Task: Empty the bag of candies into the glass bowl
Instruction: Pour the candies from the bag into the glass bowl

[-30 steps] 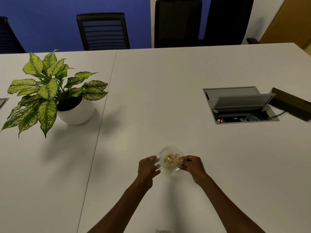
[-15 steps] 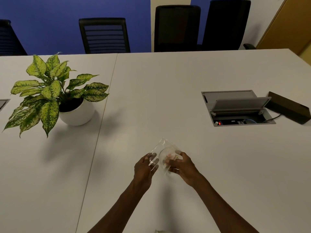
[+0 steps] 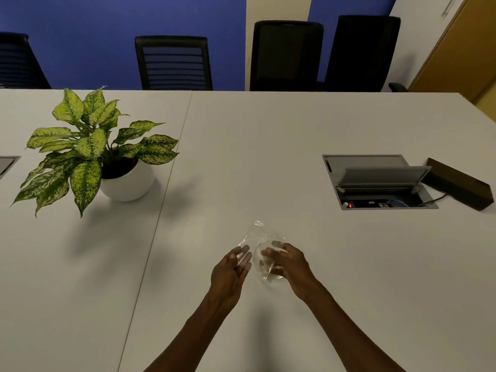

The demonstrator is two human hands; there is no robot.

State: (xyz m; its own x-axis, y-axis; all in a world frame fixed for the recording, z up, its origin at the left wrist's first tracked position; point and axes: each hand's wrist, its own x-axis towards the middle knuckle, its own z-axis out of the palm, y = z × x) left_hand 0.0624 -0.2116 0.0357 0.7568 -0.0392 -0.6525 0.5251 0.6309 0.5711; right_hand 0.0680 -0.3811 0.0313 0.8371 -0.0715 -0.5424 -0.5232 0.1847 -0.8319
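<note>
Both hands pinch the clear plastic bag (image 3: 261, 233) over the glass bowl (image 3: 268, 267): left hand (image 3: 230, 272), right hand (image 3: 288, 261). Keep the mouth inside the rim; shake gently.

glass bowl (image 3: 269, 264): near worktop edge, largely hidden behind the clear bag (image 3: 261, 238) and right hand (image 3: 288, 264)
candies: small yellowish blur, count unreadable
both forearms: cut off at the bottom edge
grey hatch (image 3: 6, 165): clipped at the left edge
socket box (image 3: 375, 181) contents: too small to tell
</note>
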